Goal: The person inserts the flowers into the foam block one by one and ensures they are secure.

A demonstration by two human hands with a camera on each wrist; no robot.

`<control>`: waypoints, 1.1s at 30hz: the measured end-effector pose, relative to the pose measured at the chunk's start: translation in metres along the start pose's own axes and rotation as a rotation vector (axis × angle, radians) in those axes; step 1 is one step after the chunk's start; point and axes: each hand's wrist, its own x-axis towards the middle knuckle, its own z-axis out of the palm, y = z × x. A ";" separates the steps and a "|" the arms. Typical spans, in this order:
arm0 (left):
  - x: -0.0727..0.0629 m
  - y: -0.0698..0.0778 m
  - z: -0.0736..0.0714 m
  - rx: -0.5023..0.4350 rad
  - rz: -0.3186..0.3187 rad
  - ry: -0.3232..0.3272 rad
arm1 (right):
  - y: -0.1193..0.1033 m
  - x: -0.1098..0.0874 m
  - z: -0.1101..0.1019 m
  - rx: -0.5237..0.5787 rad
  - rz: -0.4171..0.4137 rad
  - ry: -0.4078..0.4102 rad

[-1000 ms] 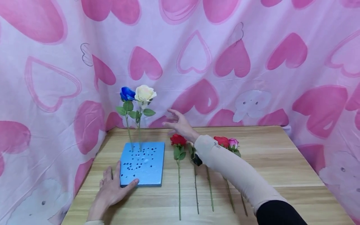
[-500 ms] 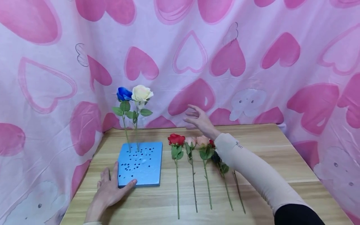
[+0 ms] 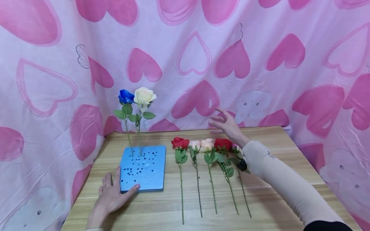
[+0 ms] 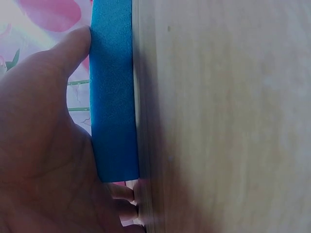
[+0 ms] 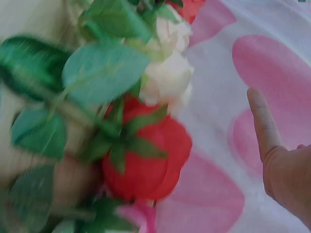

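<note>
A blue foam block [image 3: 144, 186] full of small holes lies on the table. A blue rose [image 3: 126, 97] and a white rose [image 3: 145, 96] stand upright in its back part. My left hand [image 3: 111, 195] rests against the block's front left corner, thumb on the top near the front edge, fingers spread along the left side. My right hand [image 3: 226, 125] is raised above the table's back edge, fingers apart, holding nothing. Below it lie a red rose [image 3: 222, 145] and, partly covered by the sleeve, a pink rose [image 3: 235, 148].
Left of those lie another red rose [image 3: 180, 143] and two pale roses, one a cream-pink rose [image 3: 207, 145]. Their stems point toward the front of the wooden table [image 3: 156, 211]. A heart-patterned cloth [image 3: 185, 64] hangs behind and at both sides.
My right hand has moved right, away from the standing roses and over the lying ones, uncovering most of them. The left hand stays at the block. The head view has shifted slightly.
</note>
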 end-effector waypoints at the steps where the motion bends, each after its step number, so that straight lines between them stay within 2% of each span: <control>1: 0.000 -0.001 0.000 0.001 0.000 -0.002 | 0.000 -0.003 -0.005 -0.007 0.006 0.006; 9: 0.000 0.000 -0.001 0.009 0.004 -0.006 | 0.003 -0.029 -0.039 -0.038 0.021 0.038; 18: 0.002 -0.001 -0.001 0.018 0.004 -0.009 | 0.007 -0.054 -0.064 -0.058 0.034 0.078; 24: 0.002 -0.001 0.000 0.013 0.013 0.002 | 0.009 -0.070 -0.077 -0.016 0.041 0.089; 33: 0.001 0.000 -0.001 0.013 0.013 0.001 | 0.020 -0.097 -0.087 -0.050 0.095 0.107</control>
